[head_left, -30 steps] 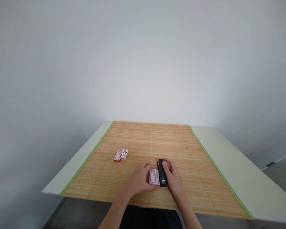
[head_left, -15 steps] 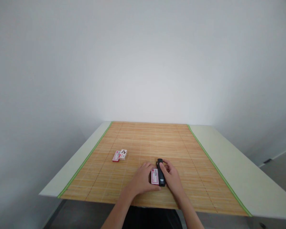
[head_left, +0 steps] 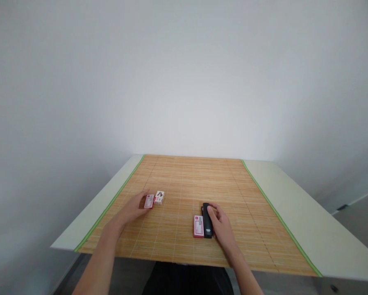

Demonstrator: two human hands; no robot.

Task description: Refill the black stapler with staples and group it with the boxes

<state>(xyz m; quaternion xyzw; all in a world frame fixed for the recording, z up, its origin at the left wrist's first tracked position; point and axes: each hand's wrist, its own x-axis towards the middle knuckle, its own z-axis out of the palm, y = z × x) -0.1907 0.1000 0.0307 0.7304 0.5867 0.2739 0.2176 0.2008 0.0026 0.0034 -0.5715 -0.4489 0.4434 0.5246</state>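
My left hand (head_left: 135,208) reaches over the left side of the mat, its thumb and fingers round a small red-and-white box (head_left: 149,201) that looks like a staple box. Touching or almost touching that box on its right is a second small white box (head_left: 159,197) with a dark picture on top. Toward the front middle, a black stapler (head_left: 207,221) lies lengthwise, and my right hand (head_left: 221,224) grips it from the right, thumb on top. Flush against the stapler's left side lies another red-and-white box (head_left: 198,226), with no hand on it.
A bamboo mat (head_left: 190,176) with green edging covers the middle of a white table (head_left: 307,213). A plain white wall (head_left: 187,82) stands behind the table. My lap shows below the front edge.
My left hand has left the box beside the stapler and moved left and away from me to the box at the far left. My right hand stays at the stapler.
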